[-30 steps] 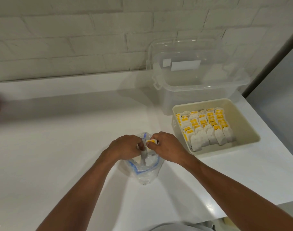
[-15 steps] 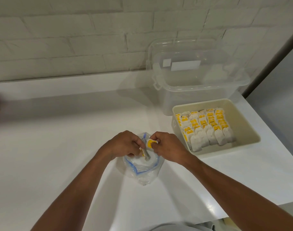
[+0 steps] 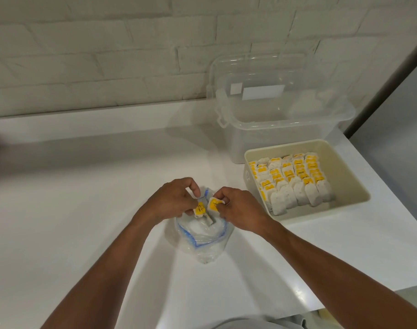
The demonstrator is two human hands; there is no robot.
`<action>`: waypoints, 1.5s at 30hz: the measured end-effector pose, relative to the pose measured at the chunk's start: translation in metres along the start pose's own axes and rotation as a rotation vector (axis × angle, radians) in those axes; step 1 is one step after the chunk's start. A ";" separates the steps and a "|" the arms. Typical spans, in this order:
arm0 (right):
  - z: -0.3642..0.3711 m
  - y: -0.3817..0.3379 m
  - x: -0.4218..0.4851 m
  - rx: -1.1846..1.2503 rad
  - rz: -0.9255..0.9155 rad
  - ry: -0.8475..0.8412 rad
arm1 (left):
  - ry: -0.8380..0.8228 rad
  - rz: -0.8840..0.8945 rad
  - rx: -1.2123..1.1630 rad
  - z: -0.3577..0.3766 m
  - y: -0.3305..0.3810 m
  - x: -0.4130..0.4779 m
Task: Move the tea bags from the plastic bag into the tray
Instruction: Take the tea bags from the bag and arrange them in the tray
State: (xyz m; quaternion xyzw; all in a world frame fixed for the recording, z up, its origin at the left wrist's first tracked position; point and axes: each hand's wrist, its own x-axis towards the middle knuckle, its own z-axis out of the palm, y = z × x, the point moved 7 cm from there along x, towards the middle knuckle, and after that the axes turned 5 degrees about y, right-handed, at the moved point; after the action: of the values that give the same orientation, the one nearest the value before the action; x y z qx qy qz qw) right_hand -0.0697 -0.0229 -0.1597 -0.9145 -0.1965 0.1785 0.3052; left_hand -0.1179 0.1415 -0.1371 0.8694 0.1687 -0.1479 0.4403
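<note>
Well, two tea bags (image 3: 213, 205) sit at the mouth of the plastic bag (image 3: 202, 241), one pinched by the left hand (image 3: 172, 203), one by the right hand (image 3: 240, 208); best lift both clear gently, then set them in the tray (image 3: 344, 173) at right

Both hands have risen slightly out of the clear blue-zippered plastic bag (image 3: 202, 243). The left hand (image 3: 172, 203), buried in the bag 1 second ago, now pinches a yellow-tagged white tea bag (image 3: 199, 208). The right hand (image 3: 240, 210) has drawn its own yellow-tagged tea bag (image 3: 213, 205) further into view.
</note>
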 end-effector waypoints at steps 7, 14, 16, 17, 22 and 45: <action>-0.008 -0.013 0.000 0.069 -0.075 0.053 | -0.003 0.084 -0.005 -0.007 0.010 -0.001; -0.011 -0.013 0.001 0.114 -0.047 0.001 | 0.010 0.163 0.172 -0.007 0.014 0.003; -0.014 -0.017 -0.002 0.103 -0.065 -0.039 | 0.030 0.165 0.183 -0.009 0.014 0.004; -0.014 -0.020 -0.004 0.110 -0.082 -0.083 | 0.054 0.167 0.192 -0.010 0.014 0.004; -0.017 -0.030 -0.011 0.389 -0.080 -0.241 | -0.017 0.208 -0.037 -0.008 0.017 0.002; -0.165 0.069 -0.016 0.273 -0.012 -0.153 | -0.085 0.403 0.020 0.073 0.163 0.030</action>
State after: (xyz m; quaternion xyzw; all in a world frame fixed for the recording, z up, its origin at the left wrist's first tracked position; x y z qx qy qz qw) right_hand 0.0072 -0.1620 -0.0758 -0.8472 -0.1985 0.2709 0.4117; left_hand -0.0294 -0.0035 -0.0738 0.8829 -0.0290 -0.0951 0.4589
